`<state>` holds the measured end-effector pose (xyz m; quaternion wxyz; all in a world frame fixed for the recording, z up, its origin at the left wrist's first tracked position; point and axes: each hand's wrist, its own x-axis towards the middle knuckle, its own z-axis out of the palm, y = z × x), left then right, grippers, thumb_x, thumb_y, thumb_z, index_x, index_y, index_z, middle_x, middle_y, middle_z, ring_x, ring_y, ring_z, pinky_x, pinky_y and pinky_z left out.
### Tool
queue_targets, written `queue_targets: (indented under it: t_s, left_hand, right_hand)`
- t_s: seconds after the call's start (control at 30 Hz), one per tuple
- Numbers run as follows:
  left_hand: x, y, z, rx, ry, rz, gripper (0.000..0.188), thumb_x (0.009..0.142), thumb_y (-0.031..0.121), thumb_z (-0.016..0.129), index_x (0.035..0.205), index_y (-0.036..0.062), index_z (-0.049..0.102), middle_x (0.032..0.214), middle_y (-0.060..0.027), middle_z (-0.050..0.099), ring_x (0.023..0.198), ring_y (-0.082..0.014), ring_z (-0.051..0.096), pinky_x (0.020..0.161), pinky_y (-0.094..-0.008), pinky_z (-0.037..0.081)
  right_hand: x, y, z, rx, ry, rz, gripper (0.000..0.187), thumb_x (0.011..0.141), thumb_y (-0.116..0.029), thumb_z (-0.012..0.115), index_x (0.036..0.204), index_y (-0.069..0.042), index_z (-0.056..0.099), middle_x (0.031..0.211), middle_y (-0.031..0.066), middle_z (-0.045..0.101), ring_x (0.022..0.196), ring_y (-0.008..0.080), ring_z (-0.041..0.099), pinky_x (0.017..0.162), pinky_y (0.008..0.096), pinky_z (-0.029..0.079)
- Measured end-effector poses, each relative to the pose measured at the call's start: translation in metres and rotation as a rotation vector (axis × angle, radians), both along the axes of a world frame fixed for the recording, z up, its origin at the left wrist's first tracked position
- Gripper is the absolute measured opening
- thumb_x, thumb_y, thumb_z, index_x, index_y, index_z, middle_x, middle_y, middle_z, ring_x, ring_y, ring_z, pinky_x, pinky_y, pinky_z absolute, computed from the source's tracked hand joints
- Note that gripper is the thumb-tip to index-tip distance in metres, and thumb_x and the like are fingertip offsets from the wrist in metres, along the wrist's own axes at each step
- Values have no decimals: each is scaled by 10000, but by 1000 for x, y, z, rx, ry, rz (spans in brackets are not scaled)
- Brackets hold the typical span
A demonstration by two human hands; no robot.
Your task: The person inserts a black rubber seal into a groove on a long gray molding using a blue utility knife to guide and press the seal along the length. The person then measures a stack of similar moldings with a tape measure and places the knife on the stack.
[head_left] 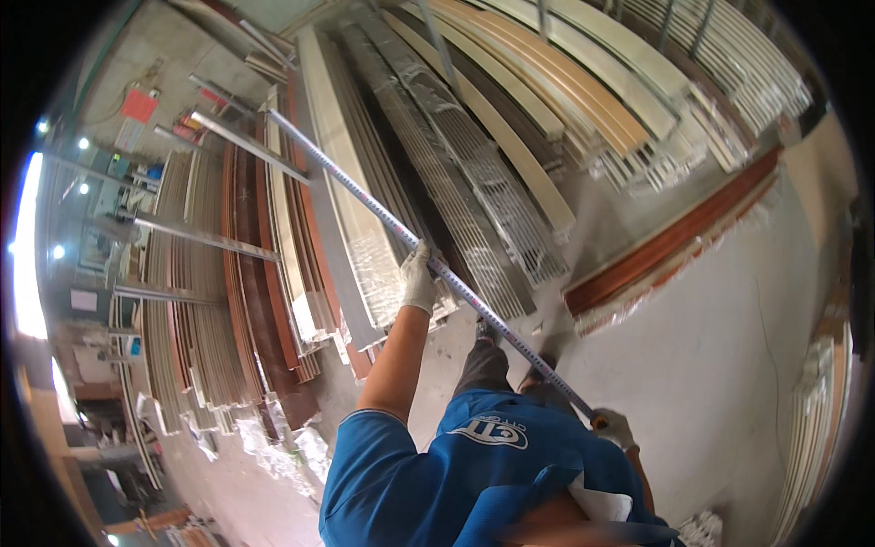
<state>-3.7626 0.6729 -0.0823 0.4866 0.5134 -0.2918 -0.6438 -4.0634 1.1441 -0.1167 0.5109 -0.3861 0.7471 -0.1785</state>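
A long white tape measure blade (pixel 488 314) runs out straight and slanting, from my body toward the stacked panels at the far left. My left hand (pixel 417 281), in a pale work glove, is stretched forward with its fingers closed on the blade partway along. Close to my right side, my gloved right hand (pixel 617 428) grips the tape measure case (pixel 598 421), of which only a small orange part shows. Beneath the blade lie bundles of long panels, among them a cream bundle (pixel 351 219) with clear wrap at its near end.
Metal rack arms (pixel 205 239) stick out at the left among upright brown and grey panels. More wrapped strips (pixel 474 173) lie ahead. A reddish-brown bundle (pixel 670 239) rests on the floor (pixel 702 337) at the right. Crumpled plastic wrap (pixel 273 456) lies at lower left.
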Motion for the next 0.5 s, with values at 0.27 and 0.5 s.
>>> queue_targets:
  t_s: [0.27, 0.5]
  left_hand:
    - [-50, -30, -26, 150, 19, -338, 260, 995, 338, 686, 1017, 80, 663, 803, -29, 666, 711, -159, 690, 554, -273, 580]
    - [-108, 21, -45, 192, 248, -673, 245, 1024, 335, 647, 1042, 94, 692, 838, -36, 686, 679, -140, 633, 602, -307, 530]
  right_hand:
    - [24, -109, 32, 204, -64, -248, 386, 777, -120, 846, 1123, -2, 723, 940, 50, 707, 862, 118, 639, 807, 278, 528]
    - [40, -220, 75, 129, -35, -125, 418, 779, -75, 838, 1158, -12, 675, 879, 42, 648, 793, 135, 623, 740, 282, 524]
